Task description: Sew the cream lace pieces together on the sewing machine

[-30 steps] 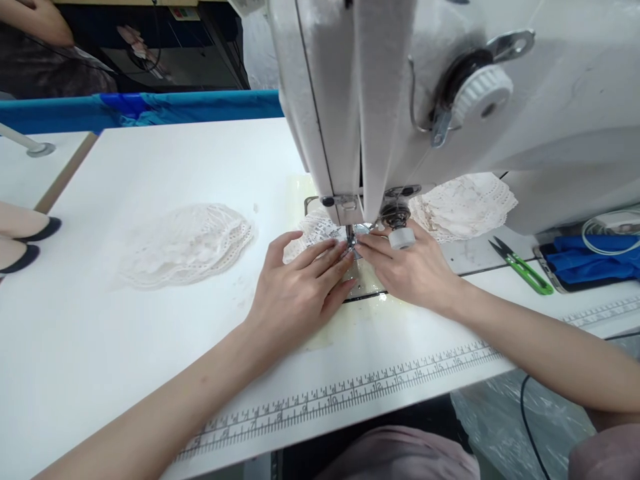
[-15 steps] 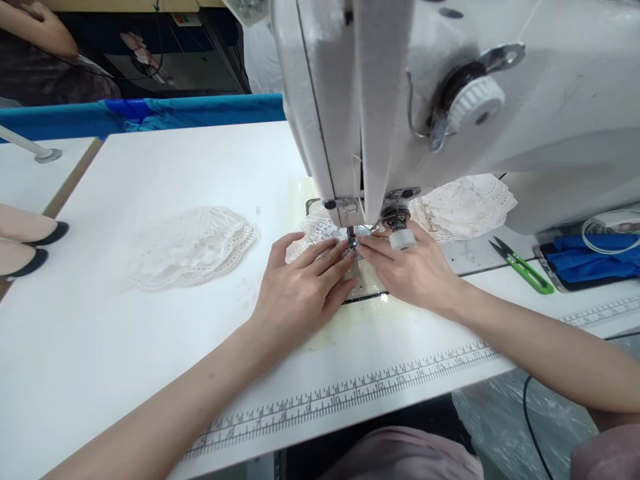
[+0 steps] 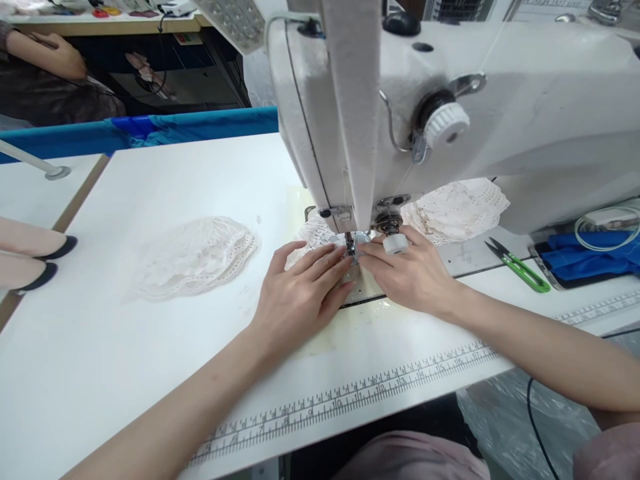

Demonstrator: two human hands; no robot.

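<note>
A white sewing machine point(image 3: 320, 133) stands over the work, its presser foot point(image 3: 349, 245) down between my hands. Beneath my fingers at the foot lies a piece of white lace point(image 3: 320, 231), largely covered by the hands. My left hand point(image 3: 303, 287) rests flat on it with fingers stretched toward the foot and the thumb side low. On the other side, my right hand point(image 3: 410, 270) lies with its fingertips at the foot, partly behind the white thumbscrew. One stack of lace pieces point(image 3: 200, 257) sits on the table to the left; another lace pile point(image 3: 457, 210) lies behind my right hand.
Green-handled thread snips point(image 3: 523, 267) lie right of the machine bed. Beside them a dark tray point(image 3: 560, 277) holds blue cloth point(image 3: 595, 257). A printed ruler point(image 3: 350, 400) runs along the front table edge. Another person's arm point(image 3: 50, 53) shows at the far left.
The camera view has shifted slightly, showing more of the machine's top. Both hands stay at the presser foot in nearly the same pose.
</note>
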